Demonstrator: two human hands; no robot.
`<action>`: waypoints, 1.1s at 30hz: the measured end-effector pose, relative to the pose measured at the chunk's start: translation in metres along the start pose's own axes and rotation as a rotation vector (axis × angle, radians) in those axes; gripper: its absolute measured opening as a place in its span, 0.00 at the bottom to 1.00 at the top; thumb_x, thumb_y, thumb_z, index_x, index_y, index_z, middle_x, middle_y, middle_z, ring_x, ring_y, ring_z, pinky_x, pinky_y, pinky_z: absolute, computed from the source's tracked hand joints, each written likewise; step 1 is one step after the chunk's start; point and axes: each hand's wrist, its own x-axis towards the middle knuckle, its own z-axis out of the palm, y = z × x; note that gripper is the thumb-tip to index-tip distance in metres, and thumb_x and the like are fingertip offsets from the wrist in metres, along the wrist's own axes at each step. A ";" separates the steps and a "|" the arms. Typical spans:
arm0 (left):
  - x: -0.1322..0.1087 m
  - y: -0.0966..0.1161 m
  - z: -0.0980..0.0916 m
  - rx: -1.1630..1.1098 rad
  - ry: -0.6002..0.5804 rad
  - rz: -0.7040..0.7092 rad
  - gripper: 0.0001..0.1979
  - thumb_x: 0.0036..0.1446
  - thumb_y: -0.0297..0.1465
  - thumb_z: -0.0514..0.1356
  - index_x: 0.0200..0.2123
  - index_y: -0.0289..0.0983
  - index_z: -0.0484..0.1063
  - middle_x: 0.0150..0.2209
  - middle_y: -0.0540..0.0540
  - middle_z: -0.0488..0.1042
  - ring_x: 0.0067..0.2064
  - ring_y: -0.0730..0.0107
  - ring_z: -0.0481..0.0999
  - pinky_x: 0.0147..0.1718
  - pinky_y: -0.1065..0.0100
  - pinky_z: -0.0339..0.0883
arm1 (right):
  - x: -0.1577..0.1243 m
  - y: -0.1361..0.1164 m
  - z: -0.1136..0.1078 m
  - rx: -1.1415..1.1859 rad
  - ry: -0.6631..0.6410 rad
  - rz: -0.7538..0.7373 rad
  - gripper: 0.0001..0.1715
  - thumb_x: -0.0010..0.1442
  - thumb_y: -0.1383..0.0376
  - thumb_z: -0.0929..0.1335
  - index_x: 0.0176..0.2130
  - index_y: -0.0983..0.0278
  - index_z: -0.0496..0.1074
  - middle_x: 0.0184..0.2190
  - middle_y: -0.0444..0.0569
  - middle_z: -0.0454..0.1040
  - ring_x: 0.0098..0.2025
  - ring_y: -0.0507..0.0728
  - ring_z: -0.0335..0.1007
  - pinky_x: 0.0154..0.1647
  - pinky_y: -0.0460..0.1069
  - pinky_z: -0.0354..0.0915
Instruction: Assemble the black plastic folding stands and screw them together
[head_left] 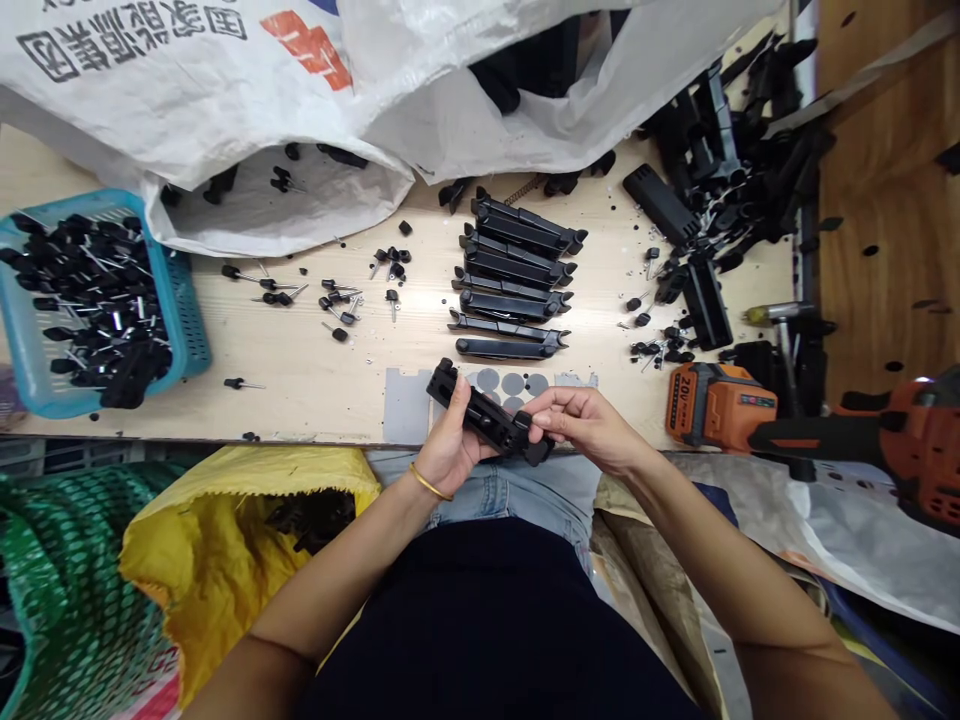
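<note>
My left hand (456, 435) is wrapped round a long black plastic clamp-like part (487, 420), its thumb on top. The part slants across the front edge of the table, over my lap. At its right end, my right hand (574, 420) pinches a black knob (523, 420) between thumb and fingers; whether the knob is screwed in is hidden. Just beyond my hands lies a grey sheet with round marks (409, 400). Further back, several similar black assemblies (514, 300) rest in a column.
A blue basket (196, 310) of black knobs with metal stems stands left, loose knob screws (341, 305) beside it. White sacks (247, 110) cover the back. To the right are piled black parts (705, 300) and an orange cordless drill (720, 405). A yellow sack (225, 540) hangs below.
</note>
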 end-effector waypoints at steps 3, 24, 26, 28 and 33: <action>0.000 -0.001 0.000 -0.005 0.010 0.024 0.26 0.59 0.52 0.52 0.36 0.32 0.71 0.31 0.41 0.78 0.32 0.62 0.79 0.29 0.65 0.75 | -0.003 -0.002 0.002 -0.013 -0.017 -0.010 0.13 0.53 0.61 0.73 0.36 0.67 0.76 0.23 0.45 0.76 0.21 0.44 0.57 0.21 0.42 0.50; -0.005 -0.003 0.000 0.084 0.056 0.222 0.29 0.49 0.54 0.62 0.42 0.34 0.68 0.34 0.43 0.78 0.37 0.61 0.80 0.32 0.65 0.76 | -0.003 -0.007 0.003 -0.027 -0.050 0.008 0.13 0.53 0.61 0.73 0.35 0.68 0.75 0.24 0.46 0.77 0.23 0.45 0.63 0.22 0.41 0.54; -0.006 -0.003 0.000 0.090 0.061 0.229 0.31 0.48 0.54 0.62 0.42 0.34 0.68 0.34 0.43 0.78 0.37 0.61 0.80 0.31 0.65 0.76 | -0.003 -0.008 0.002 -0.041 -0.064 0.008 0.14 0.53 0.61 0.73 0.36 0.68 0.75 0.25 0.46 0.77 0.24 0.45 0.64 0.23 0.41 0.55; -0.006 -0.003 -0.001 0.094 0.060 0.236 0.32 0.47 0.55 0.63 0.43 0.34 0.68 0.34 0.43 0.78 0.37 0.60 0.80 0.31 0.66 0.76 | -0.003 -0.009 0.002 -0.056 -0.071 0.007 0.14 0.53 0.60 0.73 0.37 0.68 0.75 0.25 0.46 0.77 0.24 0.45 0.64 0.23 0.41 0.55; -0.007 -0.002 0.000 0.100 0.047 0.272 0.33 0.45 0.55 0.64 0.44 0.35 0.68 0.35 0.44 0.78 0.38 0.61 0.80 0.32 0.66 0.76 | -0.004 -0.009 0.004 -0.073 -0.065 -0.004 0.15 0.53 0.59 0.73 0.37 0.68 0.75 0.25 0.46 0.76 0.24 0.45 0.65 0.23 0.41 0.56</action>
